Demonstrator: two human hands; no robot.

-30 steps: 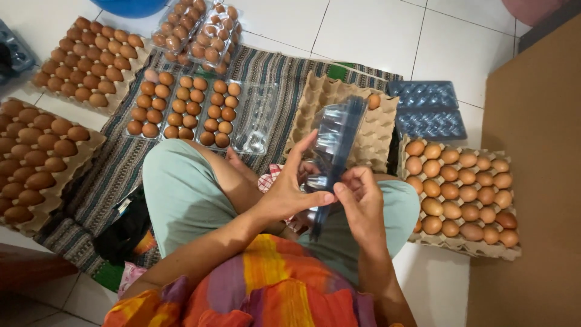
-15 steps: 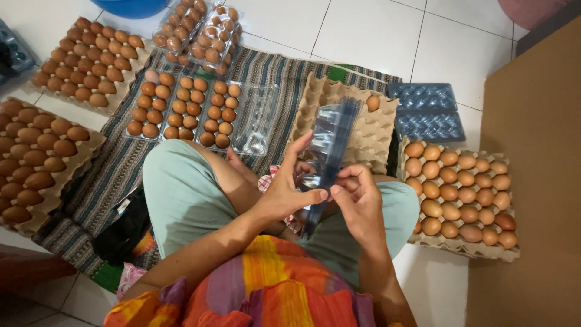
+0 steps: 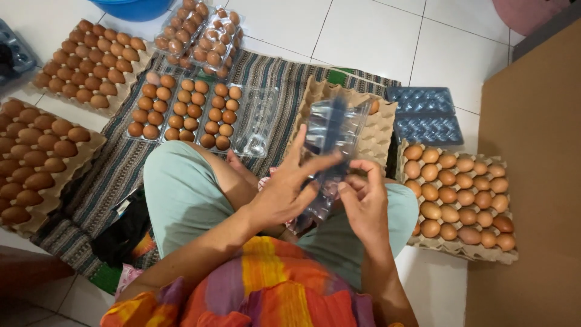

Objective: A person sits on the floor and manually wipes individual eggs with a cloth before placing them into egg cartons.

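Seated cross-legged on the floor; clear plastic egg carton (image 3: 330, 139) held upright in front of my knees, above my lap. My left hand (image 3: 284, 194) has its fingers (image 3: 311, 162) spread apart, flat against the carton's near face; my right hand (image 3: 363, 203) has its fingers pinched together on the lower edge. The carton appears empty, thin and see-through, so I judge it very light, flexible, somewhat slippery and prone to buckle; best held by the rim or hinge edge, not by the cup walls. Containers around me: paper-pulp tray (image 3: 460, 194) to my right, full of brown eggs; an almost empty pulp tray (image 3: 378, 130) behind the carton, one egg visible at its far corner; open clear cartons (image 3: 187, 112) on the striped mat (image 3: 284, 75), filled with brown eggs, their empty lids folded out alongside; two closed filled cartons (image 3: 203, 36) beyond; two more full pulp trays (image 3: 36, 157) at left. A stack of dark blue empty plastic trays (image 3: 423, 112) lies on the tile. Eggs are fragile; keep elbows clear.
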